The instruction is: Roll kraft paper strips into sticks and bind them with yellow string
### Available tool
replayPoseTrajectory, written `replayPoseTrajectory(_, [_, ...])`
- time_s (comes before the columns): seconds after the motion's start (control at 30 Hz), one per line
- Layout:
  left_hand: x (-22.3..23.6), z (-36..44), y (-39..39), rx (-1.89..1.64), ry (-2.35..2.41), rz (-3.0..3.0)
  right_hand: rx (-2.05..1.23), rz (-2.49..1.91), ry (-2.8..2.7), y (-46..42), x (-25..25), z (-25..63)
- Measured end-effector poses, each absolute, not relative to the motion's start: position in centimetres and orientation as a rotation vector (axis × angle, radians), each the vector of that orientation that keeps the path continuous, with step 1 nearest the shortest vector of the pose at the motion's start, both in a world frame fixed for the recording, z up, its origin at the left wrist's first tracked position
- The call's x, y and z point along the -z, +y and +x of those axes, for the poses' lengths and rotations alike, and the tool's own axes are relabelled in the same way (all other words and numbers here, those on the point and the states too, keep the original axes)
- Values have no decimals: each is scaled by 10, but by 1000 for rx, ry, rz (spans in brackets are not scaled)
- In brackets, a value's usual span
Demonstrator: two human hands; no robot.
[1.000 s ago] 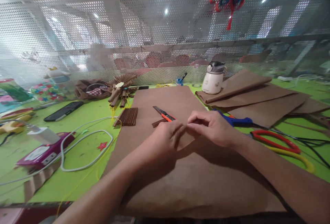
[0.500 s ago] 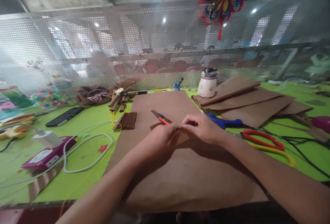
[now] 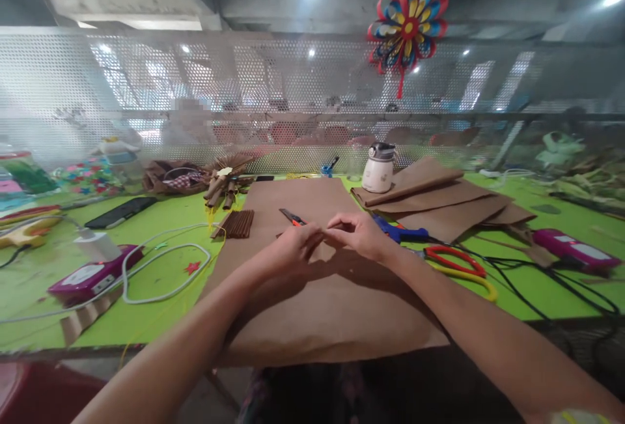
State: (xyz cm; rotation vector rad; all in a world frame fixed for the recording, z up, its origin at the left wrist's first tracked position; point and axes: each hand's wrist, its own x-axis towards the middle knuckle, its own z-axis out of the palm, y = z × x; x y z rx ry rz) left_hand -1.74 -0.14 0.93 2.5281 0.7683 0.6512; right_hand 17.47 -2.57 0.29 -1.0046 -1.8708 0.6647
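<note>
Over the brown paper sheet [image 3: 336, 320], my left hand [image 3: 295, 246] and my right hand [image 3: 359, 235] meet with pinched fingertips. Whatever lies between the fingers is too small and hidden to make out. Just beyond my left hand is a utility knife [image 3: 291, 217] with an orange and black handle, partly covered by the fingers. A row of thin brown rolled paper sticks [image 3: 239, 223] lies on the sheet's left edge. Close to my right hand, a blue glue gun [image 3: 403, 232] rests on the table beside scissors [image 3: 456, 260] with red and yellow handles.
A white flask [image 3: 378, 173] stands at the back near folded brown paper [image 3: 454, 202]. On the left are a phone [image 3: 120, 213], a purple power strip [image 3: 88, 277] and a looped white cable [image 3: 168, 298]. Another purple power strip [image 3: 576, 249] and black cables are on the right.
The camera view has tilted up and turned right, so the table's front edge and the right power strip show more. My hands stay pinched together over the sheet.
</note>
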Motion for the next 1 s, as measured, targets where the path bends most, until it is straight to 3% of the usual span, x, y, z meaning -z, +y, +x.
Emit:
replayPoseTrajectory(0.27, [-22, -20, -3, -528, 817, 2493, -679, -1024, -1802, -22, 1, 179])
replayPoseTrajectory(0.63, [-22, -30, 10, -446, 790, 2401, -952, -1020, -1691, -20, -4, 186])
replayPoseTrajectory(1.0, [-11, -36, 23, -659, 753, 2066, -1145, -1041, -1534, -12, 4, 190])
